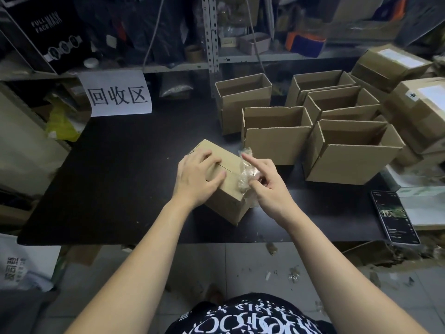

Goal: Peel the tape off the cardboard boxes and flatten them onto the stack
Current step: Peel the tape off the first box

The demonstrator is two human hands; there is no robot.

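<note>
A person's left hand [197,177] lay on top of a small cardboard box [226,198], its fingers [207,157] spread wide and only lightly bent, pressing on the closed flaps. The centre seam showed as a dark slit just right of those fingertips. The right hand [267,186], close against the box's right edge, pinched a crumpled strip of clear tape [246,175] between the thumb and the curled lower fingers, while the index finger pointed straight out with its tip touching the strip's upper end. The tape's lower end hung against the box's right corner; whether it was stuck there could not be told. The box sat skewed on a black table [108,177], under the left fingers and just left of the right ones. Beyond the fingertips of the right hand, well apart from them, a cluster of open cardboard boxes [277,141] stood upright, with sealed boxes [390,61] bearing white labels farther to the right. A smartphone [393,216] lay screen-up, right of the right wrist. Far beyond the left fingers, a paper sign [118,94] with large Chinese characters hung at the shelf edge. Tape scraps [293,276] littered the tiled floor below the forearms.
</note>
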